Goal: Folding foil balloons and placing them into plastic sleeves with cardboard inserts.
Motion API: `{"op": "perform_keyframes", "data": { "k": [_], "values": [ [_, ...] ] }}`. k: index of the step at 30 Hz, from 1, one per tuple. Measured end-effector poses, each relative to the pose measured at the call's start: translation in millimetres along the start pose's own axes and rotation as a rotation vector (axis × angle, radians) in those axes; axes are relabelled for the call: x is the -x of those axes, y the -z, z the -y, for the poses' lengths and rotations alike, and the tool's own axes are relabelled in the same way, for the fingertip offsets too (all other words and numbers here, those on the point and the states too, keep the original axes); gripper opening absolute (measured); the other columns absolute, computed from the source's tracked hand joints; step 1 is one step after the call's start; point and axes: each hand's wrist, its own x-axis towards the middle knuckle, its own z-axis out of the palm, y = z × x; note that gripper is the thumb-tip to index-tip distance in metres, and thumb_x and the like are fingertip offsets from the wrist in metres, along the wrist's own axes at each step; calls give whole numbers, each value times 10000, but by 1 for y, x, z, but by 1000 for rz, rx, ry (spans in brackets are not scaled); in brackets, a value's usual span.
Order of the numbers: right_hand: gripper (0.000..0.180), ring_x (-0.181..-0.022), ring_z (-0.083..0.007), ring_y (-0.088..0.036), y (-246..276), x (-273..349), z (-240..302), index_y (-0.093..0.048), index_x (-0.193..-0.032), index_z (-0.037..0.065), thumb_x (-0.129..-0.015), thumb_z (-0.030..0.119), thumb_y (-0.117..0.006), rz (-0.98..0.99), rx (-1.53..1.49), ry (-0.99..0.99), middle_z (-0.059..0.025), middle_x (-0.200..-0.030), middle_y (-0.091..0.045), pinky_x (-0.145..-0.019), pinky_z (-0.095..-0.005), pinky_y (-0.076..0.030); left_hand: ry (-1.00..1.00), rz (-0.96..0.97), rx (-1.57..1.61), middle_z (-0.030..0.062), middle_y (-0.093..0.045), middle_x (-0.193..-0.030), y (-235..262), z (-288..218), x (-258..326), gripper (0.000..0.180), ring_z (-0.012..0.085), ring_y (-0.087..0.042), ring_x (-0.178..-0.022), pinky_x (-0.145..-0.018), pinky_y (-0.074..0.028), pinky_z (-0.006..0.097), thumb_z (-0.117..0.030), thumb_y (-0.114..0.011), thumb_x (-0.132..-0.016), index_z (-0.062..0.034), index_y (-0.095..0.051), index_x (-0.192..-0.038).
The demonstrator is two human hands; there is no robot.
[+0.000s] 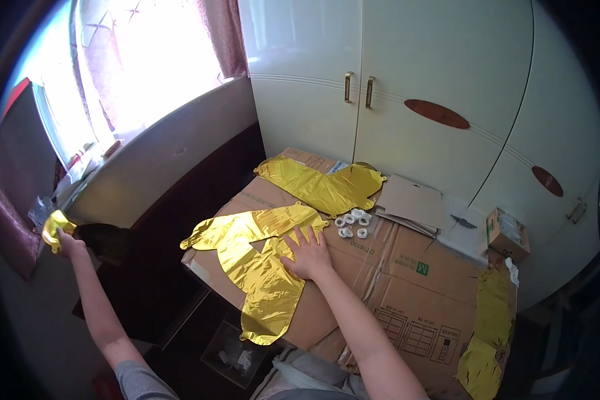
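Observation:
My left hand [71,245] is stretched far out to the left, its fingers closed on a crumpled gold foil balloon [52,230]. With fingers spread, my right hand [309,255] lies flat on a deflated gold foil balloon [240,257] on the cardboard. This balloon has several arms and small tabs at its ends, and its surface is wrinkled. Just beyond it lies another flat gold foil balloon [323,183]. Small white ribbon rolls [353,222] sit in a cluster beside my right hand's fingertips.
Flattened cardboard [353,293] covers the work surface. At its right edge hangs a further gold foil balloon [487,333]. Cardboard sheets [413,200] and a small open box [508,235] stand before the white cabinet [440,67]. A bin [233,357] with scraps is below the near edge.

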Motion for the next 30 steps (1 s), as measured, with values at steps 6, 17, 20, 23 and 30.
{"op": "perform_keyframes", "data": {
  "k": [6,17,20,23,30],
  "values": [
    [675,-1451,-334,-235,-26,4,-35,-356,-1490,134,-953,531,-452,-277,-169,16,-143,-1553,-303,-1191,-464,-169,15,1010,-125,6,-570,-997,-29,-34,212,337,77,-535,-875,-727,-463,252,-324,-603,-979,-63,-592,-1193],
    [663,-1228,-240,-542,46,170,-107,-331,-1471,65,-994,508,-458,361,-2198,73,-151,-1413,-479,-1008,-392,-468,-513,2703,568,141,-513,-1409,116,-128,603,384,341,-442,-1353,-1094,-155,692,-194,-745,-759,-93,-535,-1065],
    [608,-1181,-224,-566,33,221,-129,-333,-1466,60,-994,390,-528,420,-2061,-56,-136,-1406,-482,-997,-359,-481,-427,2827,797,128,-508,-1400,160,-133,663,395,331,-404,-1380,-1086,-194,701,-203,-722,-767,-97,-529,-1094],
    [561,-1136,-167,-572,57,267,-117,-372,-1440,37,-962,196,-620,309,-1568,-348,-105,-1371,-521,-971,-294,-482,-539,2852,1059,106,-462,-1439,183,-150,709,393,318,-372,-1402,-1082,-249,675,-210,-666,-805,-105,-536,-1161],
    [269,-834,-128,-620,31,303,-163,-654,-1124,-34,-923,145,-659,-47,-1204,-592,-52,-960,-691,-767,-296,-513,-644,2816,1125,99,-422,-1476,211,-140,745,471,306,-348,-1413,-1086,-311,607,-428,-582,-869,-132,-544,-1234]
  ]
}}
